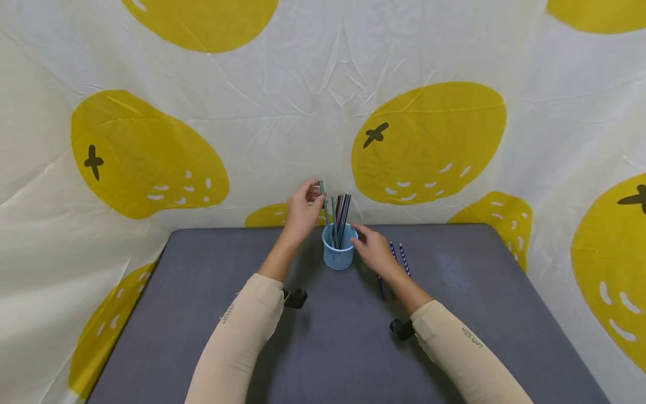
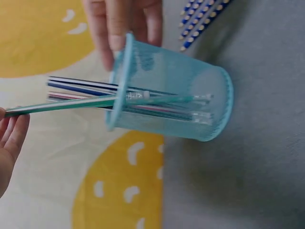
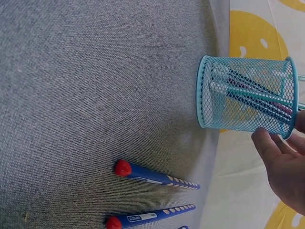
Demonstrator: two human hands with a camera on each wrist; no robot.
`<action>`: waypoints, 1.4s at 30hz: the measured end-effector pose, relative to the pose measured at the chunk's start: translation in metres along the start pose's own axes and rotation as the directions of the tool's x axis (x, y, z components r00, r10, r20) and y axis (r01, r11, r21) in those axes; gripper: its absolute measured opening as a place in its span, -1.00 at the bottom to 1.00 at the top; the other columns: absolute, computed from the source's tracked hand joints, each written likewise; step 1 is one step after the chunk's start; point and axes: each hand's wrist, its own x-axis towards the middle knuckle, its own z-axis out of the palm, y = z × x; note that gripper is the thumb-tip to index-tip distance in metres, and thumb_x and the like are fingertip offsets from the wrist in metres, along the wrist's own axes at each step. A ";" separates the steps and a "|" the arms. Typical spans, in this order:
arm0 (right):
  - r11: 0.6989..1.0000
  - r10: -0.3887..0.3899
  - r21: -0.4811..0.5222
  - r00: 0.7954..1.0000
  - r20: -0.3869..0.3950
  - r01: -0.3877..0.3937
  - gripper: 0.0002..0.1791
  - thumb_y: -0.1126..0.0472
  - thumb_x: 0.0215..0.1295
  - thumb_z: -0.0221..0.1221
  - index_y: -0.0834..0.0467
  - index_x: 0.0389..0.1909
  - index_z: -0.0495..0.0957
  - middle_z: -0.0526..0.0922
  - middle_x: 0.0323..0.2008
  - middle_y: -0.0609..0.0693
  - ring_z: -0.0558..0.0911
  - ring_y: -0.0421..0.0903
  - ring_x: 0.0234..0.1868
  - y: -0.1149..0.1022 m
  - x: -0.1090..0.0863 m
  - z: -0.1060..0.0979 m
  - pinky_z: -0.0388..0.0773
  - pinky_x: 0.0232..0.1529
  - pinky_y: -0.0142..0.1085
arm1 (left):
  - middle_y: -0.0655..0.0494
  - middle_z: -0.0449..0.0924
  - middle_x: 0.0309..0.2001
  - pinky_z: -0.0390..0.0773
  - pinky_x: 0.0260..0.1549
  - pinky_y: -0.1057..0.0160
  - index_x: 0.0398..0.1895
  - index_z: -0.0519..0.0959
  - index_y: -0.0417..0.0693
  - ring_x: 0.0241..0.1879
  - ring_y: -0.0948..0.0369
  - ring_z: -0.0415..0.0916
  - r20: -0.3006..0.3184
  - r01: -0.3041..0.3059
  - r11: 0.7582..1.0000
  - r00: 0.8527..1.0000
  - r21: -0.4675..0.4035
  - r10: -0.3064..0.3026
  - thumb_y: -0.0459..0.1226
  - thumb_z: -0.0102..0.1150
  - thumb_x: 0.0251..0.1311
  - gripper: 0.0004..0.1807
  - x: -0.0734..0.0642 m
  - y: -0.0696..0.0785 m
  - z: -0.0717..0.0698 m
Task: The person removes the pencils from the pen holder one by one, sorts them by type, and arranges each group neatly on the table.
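A light-blue mesh pencil cup [image 1: 338,259] stands upright near the table's back edge, with several striped pencils [image 1: 344,216] leaning inside it. My left hand [image 1: 301,212] pinches a green striped pencil [image 2: 71,106] near its upper end. That pencil's silvery, eraser-tipped lower end is within the cup's mouth. On the cup's right side, my right hand [image 1: 374,249] grips the rim, its fingers also showing against the mesh wall in the right wrist view [image 3: 286,171].
Several blue dotted pencils [image 1: 405,261] with red ends lie on the grey table [image 1: 454,336], right of the cup and partly under my right forearm. Behind the table hangs a white cloth [image 1: 282,140] with yellow fruit shapes.
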 end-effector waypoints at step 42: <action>0.999 0.043 0.012 0.998 0.044 -0.043 -0.48 0.16 0.55 0.14 0.15 0.47 0.41 0.57 0.32 0.25 0.61 0.19 0.27 -0.005 0.005 -0.002 0.61 0.24 0.07 | -0.24 0.70 -0.27 0.75 -0.43 0.25 0.15 0.63 -0.41 -0.41 0.14 0.68 0.028 0.250 0.961 0.967 0.118 -0.255 -0.50 0.34 0.24 -0.61 -0.033 -0.085 -0.048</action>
